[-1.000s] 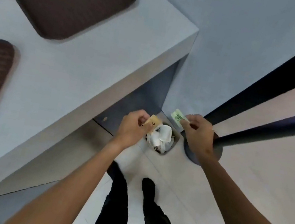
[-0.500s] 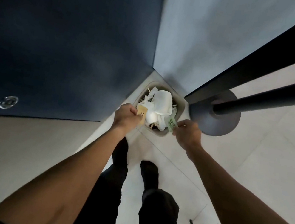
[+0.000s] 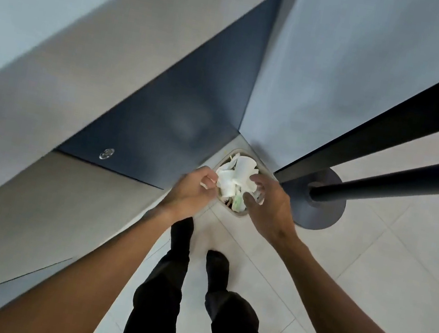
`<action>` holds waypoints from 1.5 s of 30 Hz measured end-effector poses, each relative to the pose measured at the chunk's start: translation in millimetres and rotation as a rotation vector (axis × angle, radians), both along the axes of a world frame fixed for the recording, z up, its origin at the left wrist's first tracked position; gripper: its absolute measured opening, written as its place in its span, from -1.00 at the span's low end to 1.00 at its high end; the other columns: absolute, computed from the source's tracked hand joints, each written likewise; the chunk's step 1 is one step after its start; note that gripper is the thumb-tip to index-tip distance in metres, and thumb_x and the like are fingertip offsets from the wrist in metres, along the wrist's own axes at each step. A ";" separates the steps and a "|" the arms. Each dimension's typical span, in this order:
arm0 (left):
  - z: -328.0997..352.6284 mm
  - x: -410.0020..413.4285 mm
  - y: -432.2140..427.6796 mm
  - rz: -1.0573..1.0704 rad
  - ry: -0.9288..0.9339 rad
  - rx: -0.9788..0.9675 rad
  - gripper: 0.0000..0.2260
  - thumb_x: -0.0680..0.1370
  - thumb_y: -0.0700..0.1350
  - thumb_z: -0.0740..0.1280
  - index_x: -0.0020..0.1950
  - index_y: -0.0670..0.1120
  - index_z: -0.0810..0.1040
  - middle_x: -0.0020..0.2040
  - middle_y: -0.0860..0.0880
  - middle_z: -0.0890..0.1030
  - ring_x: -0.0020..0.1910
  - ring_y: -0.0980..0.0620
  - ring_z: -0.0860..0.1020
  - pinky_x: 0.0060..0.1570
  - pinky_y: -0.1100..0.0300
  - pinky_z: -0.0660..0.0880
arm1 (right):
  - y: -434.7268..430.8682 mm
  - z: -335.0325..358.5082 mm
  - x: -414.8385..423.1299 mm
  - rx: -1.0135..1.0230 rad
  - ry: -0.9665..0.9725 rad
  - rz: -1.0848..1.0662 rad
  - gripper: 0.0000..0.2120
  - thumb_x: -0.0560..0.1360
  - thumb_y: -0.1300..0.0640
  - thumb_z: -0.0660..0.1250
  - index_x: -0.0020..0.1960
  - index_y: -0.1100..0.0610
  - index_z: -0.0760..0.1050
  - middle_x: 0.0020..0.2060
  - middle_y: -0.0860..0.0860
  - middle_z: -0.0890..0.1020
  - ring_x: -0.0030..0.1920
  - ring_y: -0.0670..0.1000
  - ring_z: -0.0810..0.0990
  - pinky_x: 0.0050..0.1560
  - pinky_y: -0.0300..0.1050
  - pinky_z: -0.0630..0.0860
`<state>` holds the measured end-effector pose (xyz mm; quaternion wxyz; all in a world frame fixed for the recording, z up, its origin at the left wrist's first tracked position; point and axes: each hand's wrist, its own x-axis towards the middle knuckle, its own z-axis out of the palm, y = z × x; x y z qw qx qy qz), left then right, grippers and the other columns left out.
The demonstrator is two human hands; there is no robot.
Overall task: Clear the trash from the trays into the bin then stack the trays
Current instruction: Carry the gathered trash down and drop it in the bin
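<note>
We note bin (image 3: 240,150) on floor in far corner, packed with white crumpled trash (image 3: 240,176); green packet (image 3: 237,203) lies at its near edge. Left hand (image 3: 193,189) at bin's left rim, fingers curled; we cannot tell whether it pinches anything. Right hand (image 3: 271,206) over bin's right rim, fingers spread, holding nothing. Hands apart, bin mouth between them. Dark panel (image 3: 177,117) hems bin on left, pale wall (image 3: 346,71) on far side, round post base (image 3: 324,214) just right. Tiled floor (image 3: 368,280) open near and right; shoes (image 3: 217,265) near bin.

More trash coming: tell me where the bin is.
Head view, centre: the bin stands on the floor in the wall corner, left of the round post base.
</note>
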<state>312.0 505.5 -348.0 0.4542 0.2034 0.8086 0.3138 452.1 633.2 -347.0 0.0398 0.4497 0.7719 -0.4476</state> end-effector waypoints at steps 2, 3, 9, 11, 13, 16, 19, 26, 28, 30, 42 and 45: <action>44.5 1.1 -9.1 -0.044 0.096 0.069 -0.79 0.60 -0.13 0.32 0.23 0.01 0.50 0.08 0.06 0.57 0.08 0.10 0.57 0.07 0.22 0.52 | -6.3 43.8 -6.9 0.104 0.086 0.080 -0.65 0.48 0.18 0.38 0.27 0.08 0.51 0.19 0.03 0.56 0.18 0.05 0.53 0.15 -0.11 0.47; 65.5 0.5 -14.0 -0.069 0.167 0.105 -0.78 0.61 -0.12 0.32 0.25 0.02 0.49 0.11 0.07 0.56 0.11 0.13 0.56 0.12 0.21 0.52 | -9.7 65.2 -10.8 0.153 0.134 0.119 -0.66 0.47 0.16 0.37 0.25 0.06 0.50 0.18 0.01 0.56 0.17 0.05 0.52 0.20 0.00 0.49; 190.7 -1.7 -60.2 -0.114 0.596 0.284 -0.67 0.61 -0.09 0.31 0.38 0.00 0.44 0.26 0.12 0.49 0.22 0.22 0.46 0.23 0.19 0.46 | -36.6 191.4 -37.2 0.269 0.407 0.288 -0.65 0.52 0.11 0.33 0.30 0.00 0.45 0.26 -0.11 0.49 0.28 -0.10 0.45 0.34 0.09 0.41; 227.6 -2.2 -85.9 -0.085 0.709 0.300 -0.68 0.62 -0.08 0.30 0.38 0.02 0.43 0.26 0.14 0.47 0.22 0.21 0.45 0.17 0.23 0.46 | -52.2 229.5 -47.4 0.274 0.490 0.337 -0.65 0.53 0.12 0.33 0.31 -0.01 0.45 0.26 -0.12 0.49 0.30 -0.12 0.44 0.35 0.10 0.40; 259.3 -3.8 -114.6 -0.028 0.784 0.283 -0.68 0.63 -0.06 0.28 0.39 0.03 0.41 0.26 0.13 0.46 0.19 0.20 0.45 0.12 0.34 0.42 | -71.5 260.8 -61.0 0.269 0.554 0.402 -0.67 0.54 0.12 0.33 0.30 -0.01 0.46 0.25 -0.13 0.49 0.29 -0.14 0.43 0.35 0.05 0.39; 294.8 -9.5 -162.2 0.075 0.912 0.228 -0.67 0.63 -0.06 0.27 0.40 0.02 0.41 0.29 0.09 0.46 0.25 0.15 0.43 0.22 0.30 0.39 | -104.6 295.5 -87.6 0.278 0.628 0.529 -0.68 0.55 0.16 0.33 0.30 0.03 0.47 0.24 -0.17 0.46 0.24 -0.24 0.39 0.33 -0.19 0.37; 318.3 -19.8 -214.1 0.223 1.002 0.162 -0.66 0.62 -0.03 0.29 0.40 0.01 0.42 0.33 0.07 0.46 0.30 0.11 0.42 0.29 0.22 0.38 | -144.5 320.2 -118.6 0.253 0.648 0.659 -0.66 0.57 0.15 0.32 0.33 -0.01 0.45 0.24 -0.24 0.39 0.26 -0.24 0.36 0.36 -0.20 0.32; 341.0 -52.5 -332.2 0.497 1.074 0.055 -0.64 0.61 -0.04 0.33 0.40 0.02 0.42 0.32 0.09 0.46 0.29 0.13 0.42 0.31 0.23 0.39 | -240.9 353.2 -192.4 0.261 0.723 0.924 -0.67 0.58 0.13 0.32 0.33 -0.01 0.46 0.31 -0.14 0.45 0.28 -0.21 0.37 0.39 -0.13 0.33; 342.4 -67.3 -369.3 0.573 1.071 0.015 -0.64 0.60 -0.03 0.33 0.39 0.03 0.42 0.34 0.09 0.46 0.31 0.12 0.42 0.32 0.21 0.41 | -273.9 358.7 -216.5 0.265 0.736 0.986 -0.67 0.57 0.16 0.33 0.32 0.01 0.48 0.32 -0.09 0.48 0.28 -0.21 0.38 0.36 -0.22 0.32; 342.6 -84.8 -409.6 0.649 1.055 -0.027 -0.65 0.60 -0.01 0.33 0.38 0.04 0.43 0.36 0.08 0.46 0.31 0.11 0.43 0.31 0.22 0.42 | -309.0 363.0 -239.5 0.275 0.728 1.043 -0.68 0.56 0.16 0.33 0.31 0.02 0.49 0.31 -0.08 0.49 0.28 -0.21 0.40 0.33 -0.28 0.29; 326.8 -195.8 -671.1 1.043 0.930 -0.250 -0.75 0.55 -0.18 0.39 0.23 -0.11 0.58 0.18 -0.07 0.58 0.13 -0.06 0.57 0.19 0.09 0.48 | -534.1 352.7 -352.0 0.213 0.665 1.352 -0.61 0.59 0.14 0.29 0.40 0.03 0.43 0.34 -0.12 0.44 0.31 -0.22 0.36 0.42 -0.22 0.29; 316.6 -213.1 -718.2 1.106 0.895 -0.309 -0.75 0.53 -0.18 0.41 0.21 -0.11 0.58 0.19 -0.09 0.57 0.09 -0.06 0.58 0.19 0.06 0.50 | -579.1 339.6 -363.9 0.200 0.606 1.432 -0.60 0.59 0.13 0.27 0.43 0.01 0.40 0.38 -0.11 0.41 0.38 -0.14 0.35 0.44 -0.19 0.27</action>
